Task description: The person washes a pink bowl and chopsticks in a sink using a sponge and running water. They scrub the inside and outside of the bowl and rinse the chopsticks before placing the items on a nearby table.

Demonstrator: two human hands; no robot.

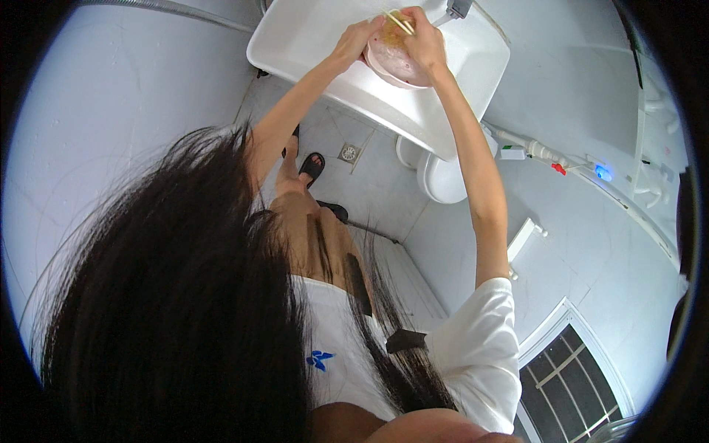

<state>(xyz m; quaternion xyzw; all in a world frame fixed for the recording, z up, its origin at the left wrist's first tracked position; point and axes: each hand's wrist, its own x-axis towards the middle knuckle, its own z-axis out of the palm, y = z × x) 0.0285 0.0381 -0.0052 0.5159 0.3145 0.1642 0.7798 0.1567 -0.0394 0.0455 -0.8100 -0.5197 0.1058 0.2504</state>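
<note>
At the white washbasin (310,39), a pale pink bowl (396,69) sits tilted between my hands. My left hand (354,41) grips the bowl's left rim, its thumb close to a pair of thin pale sticks, likely chopsticks (400,23). A yellowish scrubbing sponge (392,34) lies against the sticks above the bowl. My right hand (425,44) is closed around the sponge and the sticks' near part. Its fingers hide part of both. Whitish, wet-looking suds or water show inside the bowl.
A grey metal faucet (458,8) rises at the basin's back edge, right of my hand. Below the basin are a white toilet (443,180) and a floor drain (349,153). White pipes with a red valve handle (558,169) run along the right wall.
</note>
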